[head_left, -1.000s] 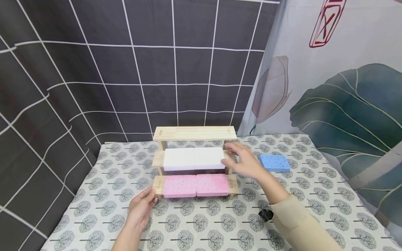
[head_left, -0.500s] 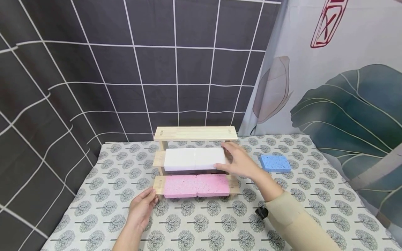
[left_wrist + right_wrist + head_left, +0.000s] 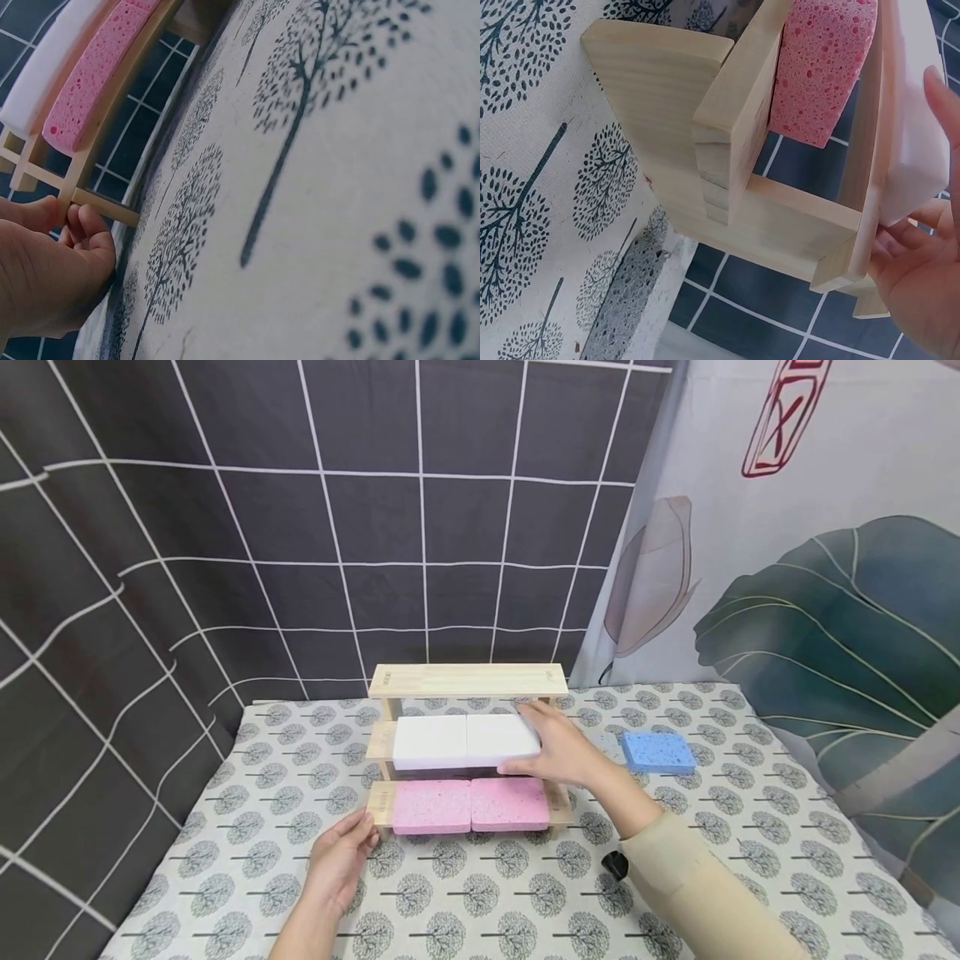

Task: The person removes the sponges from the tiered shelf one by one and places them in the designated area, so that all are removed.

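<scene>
A three-tier wooden rack (image 3: 467, 680) stands on the table. Two smooth white sponges lie side by side on its middle tier. My right hand (image 3: 558, 750) grips the right white sponge (image 3: 497, 739) from its right end, thumb along the front edge and fingers at the back. In the right wrist view, that hand (image 3: 922, 277) wraps the white sponge's end (image 3: 919, 142). My left hand (image 3: 341, 856) pinches the left end of the bottom tier (image 3: 382, 802), as the left wrist view of this hand (image 3: 56, 259) also shows. Two speckled pink sponges (image 3: 432, 807) rest on the bottom tier.
A blue sponge (image 3: 658, 752) lies on the table, right of the rack. The tablecloth (image 3: 480, 893) has a grey tree print. Behind the table hangs a dark gridded curtain (image 3: 375, 518), with a leaf-printed curtain (image 3: 840, 635) on the right.
My right hand has moved left onto the right white sponge, its thumb sliding along the front edge and its fingers closing behind. The left hand has stayed at the rack's end.
</scene>
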`<state>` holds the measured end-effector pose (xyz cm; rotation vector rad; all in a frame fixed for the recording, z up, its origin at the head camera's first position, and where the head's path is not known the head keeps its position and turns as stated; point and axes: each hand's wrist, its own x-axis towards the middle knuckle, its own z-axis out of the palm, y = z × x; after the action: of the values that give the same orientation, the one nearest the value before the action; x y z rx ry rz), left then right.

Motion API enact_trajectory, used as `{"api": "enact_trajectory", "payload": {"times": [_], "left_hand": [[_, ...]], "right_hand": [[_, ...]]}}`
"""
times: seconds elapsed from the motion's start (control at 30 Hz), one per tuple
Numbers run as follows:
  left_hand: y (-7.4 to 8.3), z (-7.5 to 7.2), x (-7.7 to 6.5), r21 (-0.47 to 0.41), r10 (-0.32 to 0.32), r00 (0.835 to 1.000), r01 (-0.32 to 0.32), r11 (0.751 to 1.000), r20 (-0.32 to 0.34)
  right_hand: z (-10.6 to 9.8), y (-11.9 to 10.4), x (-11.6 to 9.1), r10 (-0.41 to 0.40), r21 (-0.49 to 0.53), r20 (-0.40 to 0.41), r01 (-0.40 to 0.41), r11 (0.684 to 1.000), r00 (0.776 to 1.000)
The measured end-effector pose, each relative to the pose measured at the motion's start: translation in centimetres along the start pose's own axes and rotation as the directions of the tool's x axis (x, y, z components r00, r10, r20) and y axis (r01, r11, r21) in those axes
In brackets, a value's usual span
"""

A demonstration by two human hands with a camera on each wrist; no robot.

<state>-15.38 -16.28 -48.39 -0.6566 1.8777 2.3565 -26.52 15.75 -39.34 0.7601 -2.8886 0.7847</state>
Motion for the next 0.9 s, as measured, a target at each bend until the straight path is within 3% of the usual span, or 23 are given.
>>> {"api": "enact_trajectory", "payload": {"times": [0.5,0.9], "left_hand": [[-0.1,0.1,0.1,0.012,0.011,1.0,-0.011,1.0,-0.001],[0.0,0.0,-0.1,-0.006,0.002,1.0,-0.002,1.0,-0.003]], "right_hand": [[-0.5,0.6,-1.0,-0.031,0.034,-0.095,0.035,0.999,0.995],[-1.4,1.7,-2.4,-0.012,0.034,-0.094,0.015,0.999,0.996]]}}
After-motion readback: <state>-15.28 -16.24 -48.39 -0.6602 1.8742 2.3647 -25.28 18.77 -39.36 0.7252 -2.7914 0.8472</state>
